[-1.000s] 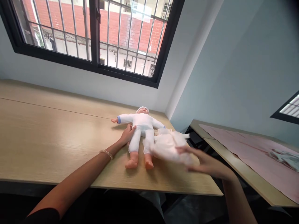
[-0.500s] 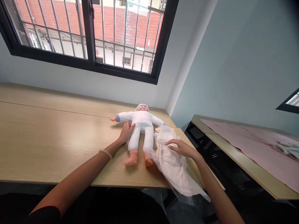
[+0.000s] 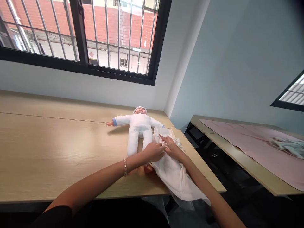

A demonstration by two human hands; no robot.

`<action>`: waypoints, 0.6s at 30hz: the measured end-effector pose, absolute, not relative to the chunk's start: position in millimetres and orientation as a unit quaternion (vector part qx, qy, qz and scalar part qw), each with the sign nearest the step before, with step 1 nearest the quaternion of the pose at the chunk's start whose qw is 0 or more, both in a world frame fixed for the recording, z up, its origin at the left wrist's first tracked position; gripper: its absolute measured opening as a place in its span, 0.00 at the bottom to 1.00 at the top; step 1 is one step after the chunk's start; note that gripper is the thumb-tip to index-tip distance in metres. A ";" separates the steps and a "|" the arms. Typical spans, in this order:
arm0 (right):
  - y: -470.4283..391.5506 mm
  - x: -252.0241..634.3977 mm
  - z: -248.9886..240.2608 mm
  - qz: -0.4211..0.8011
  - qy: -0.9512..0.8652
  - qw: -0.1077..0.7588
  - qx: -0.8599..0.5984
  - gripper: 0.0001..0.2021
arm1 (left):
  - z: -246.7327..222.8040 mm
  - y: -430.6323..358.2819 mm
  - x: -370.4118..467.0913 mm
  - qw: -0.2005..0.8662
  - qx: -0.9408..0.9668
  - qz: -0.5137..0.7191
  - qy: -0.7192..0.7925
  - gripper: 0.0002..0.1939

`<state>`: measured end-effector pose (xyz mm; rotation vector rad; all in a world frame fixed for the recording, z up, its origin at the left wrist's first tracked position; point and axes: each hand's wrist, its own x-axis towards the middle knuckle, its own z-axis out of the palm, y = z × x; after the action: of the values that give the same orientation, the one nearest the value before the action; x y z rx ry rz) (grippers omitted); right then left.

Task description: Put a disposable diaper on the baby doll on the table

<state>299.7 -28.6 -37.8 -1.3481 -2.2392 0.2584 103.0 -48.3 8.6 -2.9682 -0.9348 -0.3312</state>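
A baby doll (image 3: 140, 122) in a white suit with blue cuffs and a pale cap lies on its back, arms spread. Beside its leg, on the right, a white diaper (image 3: 171, 172) is spread out, crumpled, its lower end hanging over the table's front edge. My left hand (image 3: 154, 152) reaches across the doll's lower leg, fingers closed in a pinch on the diaper. Against it, my right hand (image 3: 174, 148) rests on the diaper with the index finger extended and the other fingers curled at the material. Their fingertips are partly hidden where the hands meet.
The wooden table (image 3: 59, 152) runs along the wall below a barred window (image 3: 80, 34). Across a dark gap on the right stands another table (image 3: 251, 167) with a pink cloth (image 3: 237, 136) and a folded patterned cloth (image 3: 288, 145).
My left hand has left the doll's hip and moved right onto the diaper. My right hand has shifted slightly left to meet it. The view has turned a little to the right.
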 end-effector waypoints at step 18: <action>-45.0 285.7 -36.9 0.077 -0.842 0.221 -0.486 0.37 | 14.9 -21.7 36.0 -0.046 -0.833 -0.418 -0.359 0.07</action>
<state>285.7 -45.0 -36.9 -1.3446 -2.3282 0.2122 36.0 -21.7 14.9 -2.6976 -1.1625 -1.3525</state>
